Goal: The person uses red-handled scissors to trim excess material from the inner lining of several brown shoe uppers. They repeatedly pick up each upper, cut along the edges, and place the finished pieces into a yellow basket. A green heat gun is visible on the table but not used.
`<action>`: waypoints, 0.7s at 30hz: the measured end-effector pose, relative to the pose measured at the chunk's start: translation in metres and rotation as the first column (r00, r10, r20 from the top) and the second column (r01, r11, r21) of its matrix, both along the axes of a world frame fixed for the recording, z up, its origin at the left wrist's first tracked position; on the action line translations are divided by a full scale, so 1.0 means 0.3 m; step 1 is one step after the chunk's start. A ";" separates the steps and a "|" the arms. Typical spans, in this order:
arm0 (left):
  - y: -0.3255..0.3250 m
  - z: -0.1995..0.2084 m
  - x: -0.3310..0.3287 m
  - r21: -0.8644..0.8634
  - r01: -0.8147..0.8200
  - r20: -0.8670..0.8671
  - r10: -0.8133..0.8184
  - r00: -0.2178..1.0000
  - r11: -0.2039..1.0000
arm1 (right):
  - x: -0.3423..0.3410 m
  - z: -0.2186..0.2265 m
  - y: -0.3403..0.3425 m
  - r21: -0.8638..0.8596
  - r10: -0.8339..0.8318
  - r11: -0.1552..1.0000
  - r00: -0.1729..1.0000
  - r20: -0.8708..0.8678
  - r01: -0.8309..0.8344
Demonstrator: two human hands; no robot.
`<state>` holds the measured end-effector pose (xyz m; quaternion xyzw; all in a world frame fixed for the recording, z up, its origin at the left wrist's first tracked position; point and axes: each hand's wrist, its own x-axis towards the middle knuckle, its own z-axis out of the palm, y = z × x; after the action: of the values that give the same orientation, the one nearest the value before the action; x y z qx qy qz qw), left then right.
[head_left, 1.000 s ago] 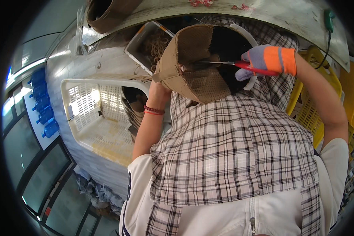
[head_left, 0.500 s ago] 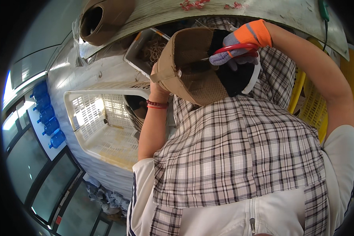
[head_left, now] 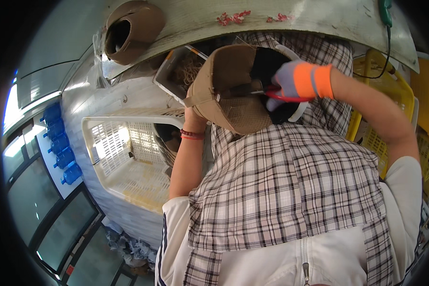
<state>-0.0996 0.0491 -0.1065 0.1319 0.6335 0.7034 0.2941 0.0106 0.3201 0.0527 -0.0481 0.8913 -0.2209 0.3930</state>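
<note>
A brown cap-shaped fabric piece (head_left: 245,112), with a black section, a small strap at its left and a white strip along its right edge, is held over my lap. My left hand (head_left: 194,119) grips its left side from outside; most of the fingers are hidden behind it. My right hand (head_left: 291,83), in a purple-grey and orange glove, is closed round red-handled scissors (head_left: 288,97). Their blades reach into the open hollow of the piece. Whether the blades touch the fabric, I cannot tell.
Ahead is a worktop (head_left: 190,21) with another brown piece (head_left: 136,31), red scraps (head_left: 233,18) and a green-handled corded tool (head_left: 385,13). Below it stands a grey bin (head_left: 164,76) of tan strips. A white crate (head_left: 124,190) is at left, yellow crates (head_left: 400,93) at right.
My right hand has moved down with the scissors, and the blades now sit more plainly inside the fabric piece. My left hand keeps its hold. The whole view has shifted slightly.
</note>
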 end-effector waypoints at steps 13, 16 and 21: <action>0.005 0.420 0.036 0.055 0.219 -0.296 -0.193 0.935 0.974 | 0.070 0.003 0.460 0.268 -0.543 0.564 0.595 -0.593 0.781; 0.073 0.643 0.064 0.073 0.207 -0.199 -0.189 0.962 0.975 | 0.039 0.024 0.584 0.359 -0.513 0.500 0.603 -0.611 0.788; 0.101 0.853 0.119 -0.178 -0.082 -0.912 -0.133 0.387 0.981 | -0.020 -0.065 0.693 0.249 -0.502 0.507 0.517 -0.693 0.825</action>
<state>-0.0639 0.0795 0.1495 0.4796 0.7530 0.4427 -0.0837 0.0047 0.5280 0.0332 0.3720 0.9256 -0.0694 -0.0018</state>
